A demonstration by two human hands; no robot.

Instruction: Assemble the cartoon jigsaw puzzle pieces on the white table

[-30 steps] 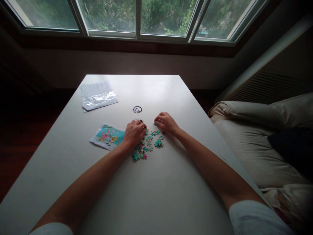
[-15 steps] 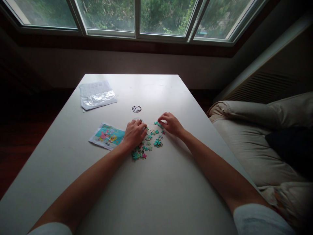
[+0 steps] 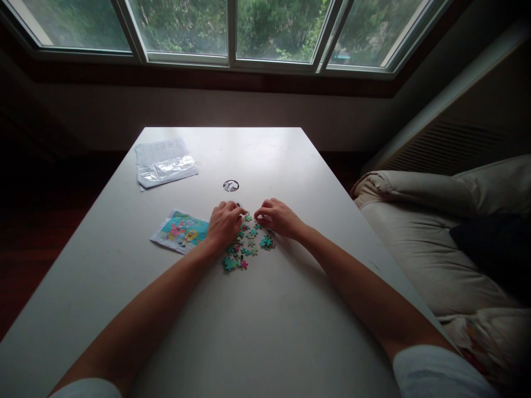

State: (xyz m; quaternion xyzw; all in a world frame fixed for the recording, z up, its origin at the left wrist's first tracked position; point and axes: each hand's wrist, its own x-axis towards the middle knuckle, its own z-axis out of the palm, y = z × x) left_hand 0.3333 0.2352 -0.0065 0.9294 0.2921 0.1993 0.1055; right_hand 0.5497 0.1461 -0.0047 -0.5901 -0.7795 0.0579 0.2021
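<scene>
Small jigsaw puzzle pieces, mostly teal and green with a few pink ones, lie loose in a heap on the white table. At the heap's left edge is my left hand, palm down with bent fingers closed together, its tips touching down by the pieces. My right hand is on the other side, thumb and fingers drawn into a pinch above the upper right pieces. Whatever either hand may hold is hidden by the fingers. A colourful cartoon puzzle packet lies left of my left hand, which overlaps its right end.
Papers with a clear plastic sleeve lie at the table's far left. A round hole-like disc is beyond the hands, with another round item partly behind my left fingers. A beige sofa stands right; windows are ahead.
My right hand has moved left and slightly nearer, closing the gap to my left hand. The left hand has shifted slightly left, uncovering some pieces. Teal pieces at the upper right are now covered or moved.
</scene>
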